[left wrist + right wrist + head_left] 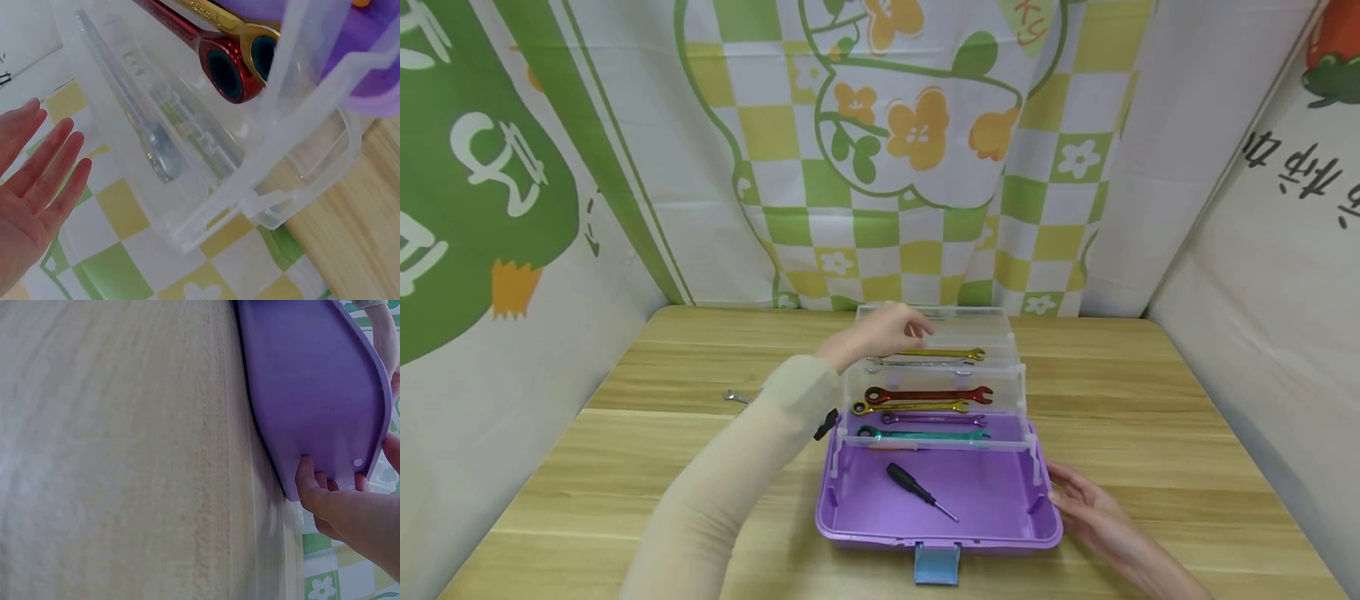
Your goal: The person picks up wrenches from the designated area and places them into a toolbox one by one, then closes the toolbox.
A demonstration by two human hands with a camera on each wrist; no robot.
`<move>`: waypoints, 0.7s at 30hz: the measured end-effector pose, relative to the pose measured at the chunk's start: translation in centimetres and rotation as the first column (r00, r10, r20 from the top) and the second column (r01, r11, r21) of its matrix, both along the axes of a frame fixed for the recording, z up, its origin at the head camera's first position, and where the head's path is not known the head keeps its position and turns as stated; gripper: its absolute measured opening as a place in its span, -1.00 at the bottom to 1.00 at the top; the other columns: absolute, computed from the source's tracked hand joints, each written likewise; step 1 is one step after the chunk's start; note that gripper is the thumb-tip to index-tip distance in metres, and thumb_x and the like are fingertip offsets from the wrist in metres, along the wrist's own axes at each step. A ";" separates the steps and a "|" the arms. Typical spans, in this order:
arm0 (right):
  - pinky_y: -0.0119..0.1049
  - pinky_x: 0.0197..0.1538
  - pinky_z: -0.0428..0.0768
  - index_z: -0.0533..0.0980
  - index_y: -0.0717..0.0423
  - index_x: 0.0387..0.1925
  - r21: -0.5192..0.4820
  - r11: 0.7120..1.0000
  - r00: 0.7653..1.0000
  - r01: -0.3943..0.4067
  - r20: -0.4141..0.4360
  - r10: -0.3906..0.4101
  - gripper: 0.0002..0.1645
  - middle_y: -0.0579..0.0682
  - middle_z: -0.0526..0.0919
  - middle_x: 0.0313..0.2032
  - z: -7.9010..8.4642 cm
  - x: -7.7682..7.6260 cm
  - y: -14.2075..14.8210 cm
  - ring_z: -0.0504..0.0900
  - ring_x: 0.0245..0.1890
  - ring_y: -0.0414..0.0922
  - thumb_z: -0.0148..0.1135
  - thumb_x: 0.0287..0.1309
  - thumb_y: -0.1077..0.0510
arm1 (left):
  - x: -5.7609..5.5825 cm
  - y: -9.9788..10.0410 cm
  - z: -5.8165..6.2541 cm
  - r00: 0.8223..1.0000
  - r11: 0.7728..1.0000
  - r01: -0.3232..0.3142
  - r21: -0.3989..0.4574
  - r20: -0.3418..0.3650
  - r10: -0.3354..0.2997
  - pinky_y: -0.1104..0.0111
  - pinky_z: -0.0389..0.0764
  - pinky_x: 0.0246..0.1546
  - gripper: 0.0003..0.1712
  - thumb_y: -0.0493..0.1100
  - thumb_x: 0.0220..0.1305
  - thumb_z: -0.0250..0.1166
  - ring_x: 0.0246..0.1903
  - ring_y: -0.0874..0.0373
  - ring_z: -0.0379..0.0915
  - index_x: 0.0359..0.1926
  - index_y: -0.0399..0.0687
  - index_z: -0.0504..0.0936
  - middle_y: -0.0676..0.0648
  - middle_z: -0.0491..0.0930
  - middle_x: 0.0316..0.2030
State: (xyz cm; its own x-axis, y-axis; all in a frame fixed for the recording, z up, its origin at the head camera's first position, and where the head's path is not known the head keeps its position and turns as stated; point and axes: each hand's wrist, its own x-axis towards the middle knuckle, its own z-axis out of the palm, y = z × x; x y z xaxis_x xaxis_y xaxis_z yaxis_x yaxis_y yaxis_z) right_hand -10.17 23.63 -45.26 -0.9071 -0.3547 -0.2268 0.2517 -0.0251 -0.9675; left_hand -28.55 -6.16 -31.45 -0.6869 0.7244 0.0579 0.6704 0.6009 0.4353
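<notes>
A purple toolbox (940, 546) stands with its clear tiered trays raised at the back. My left hand (891, 329) is over the top tray, fingers extended and holding nothing; in the left wrist view it is beside the clear plastic. A gold wrench (951, 354) and a silver wrench (925, 364) lie in that tray, below the hand. Red (928, 395), gold (917, 407), purple (934, 419) and green (925, 434) ratchet wrenches lie lower down. My right hand (1093, 508) holds the toolbox's right side, with bent fingers against the outer wall (325, 400) and thumb at the rim.
A black-handled screwdriver (913, 483) lies in the box's bottom. On the wooden table (1112, 392), a silver wrench end (735, 396) shows beyond the left sleeve, and a black object (826, 425) sits by the box. A blue latch (937, 565) hangs in front; patterned curtains surround the table.
</notes>
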 end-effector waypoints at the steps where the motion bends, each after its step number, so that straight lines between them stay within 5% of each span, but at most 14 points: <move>1: -0.37 0.08 0.36 -0.23 0.43 0.26 -0.001 1.000 1.000 -0.001 0.000 0.001 -0.21 0.36 -0.26 0.27 0.0 0.0 0.0 0.36 -0.02 -0.49 -0.04 0.22 0.20 | 0.1 -0.2 0.1 1.000 1.000 0.000 0.007 -0.012 0.000 0.43 0.51 -0.24 -0.72 -0.27 0.14 0.17 -0.28 0.11 0.52 -0.11 -0.26 0.57 -0.13 0.61 -0.26; 14: -0.40 0.07 0.37 -0.23 0.42 0.25 -0.017 1.000 1.000 0.018 0.013 -0.018 -0.21 0.33 -0.19 0.28 -0.2 0.1 0.1 0.37 -0.02 -0.47 -0.03 0.21 0.20 | 1.7 -3.7 0.9 0.997 0.990 -0.053 0.134 -0.041 0.059 0.38 0.53 -0.25 -0.74 -0.25 0.15 0.18 -0.30 0.11 0.51 -0.12 -0.24 0.56 -0.15 0.60 -0.24; 21: -0.40 0.07 0.37 -0.22 0.42 0.26 -0.003 1.000 1.000 0.018 0.009 -0.018 -0.21 0.34 -0.20 0.28 -0.2 0.0 0.0 0.36 -0.02 -0.48 -0.03 0.21 0.20 | 2.7 -5.9 0.2 0.991 0.969 -0.127 0.213 -0.019 0.135 0.24 0.50 -0.16 -0.73 -0.25 0.14 0.19 -0.25 0.07 0.50 -0.12 -0.25 0.56 -0.19 0.57 -0.17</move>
State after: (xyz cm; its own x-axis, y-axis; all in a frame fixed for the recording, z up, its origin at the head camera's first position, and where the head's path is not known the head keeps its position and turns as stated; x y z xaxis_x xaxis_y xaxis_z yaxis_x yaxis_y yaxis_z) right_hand -10.15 23.65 -45.42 -0.9112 -0.3387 -0.2343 0.2602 -0.0323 -0.9650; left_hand -25.89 -12.07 -31.29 -0.7701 0.5971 0.2244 0.6083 0.5813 0.5404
